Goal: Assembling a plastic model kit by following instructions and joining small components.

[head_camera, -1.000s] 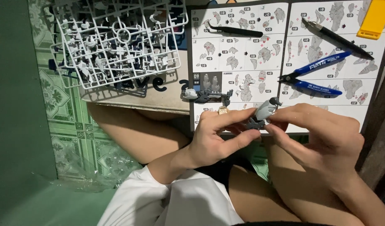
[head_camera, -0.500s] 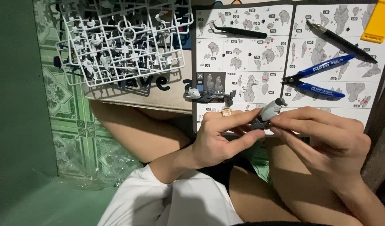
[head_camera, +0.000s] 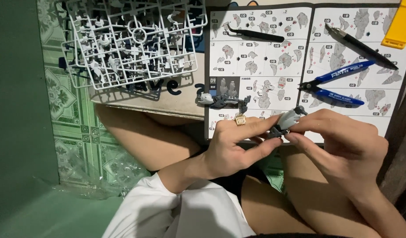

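I judge the step in hand to be the joining of two small pieces: my left hand and right hand meet over a small grey and light-blue plastic model sub-assembly, which sits between the fingertips of both, just above my lap. The left thumb and forefinger are pinched on its lower dark end; the right fingertips are closed on the pale rounded shell at the top. Neither hand is released, and both grasp the same piece. A gold ring shows on the left hand.

As I read it, the next move calls for a steady squeeze along the line of the joint, with the left fingers as the anchor (the pegs themselves are hidden under the pads, so I cannot tell how far they are seated).

Just beyond the fingertips lies a printed black-and-white folded paper instruction sheet, a wide rectangle with panels of grey figures. On it, beyond the left fingers, rests a second dark grey part cluster with a white end. Beyond the right fingers lie blue-handled side cutters, a black pen-shaped knife, and a yellow flat plastic tool at the corner. Black tweezers lie farther up. Well past the left fingers, white plastic runner frames rest on a brown cardboard box lid.
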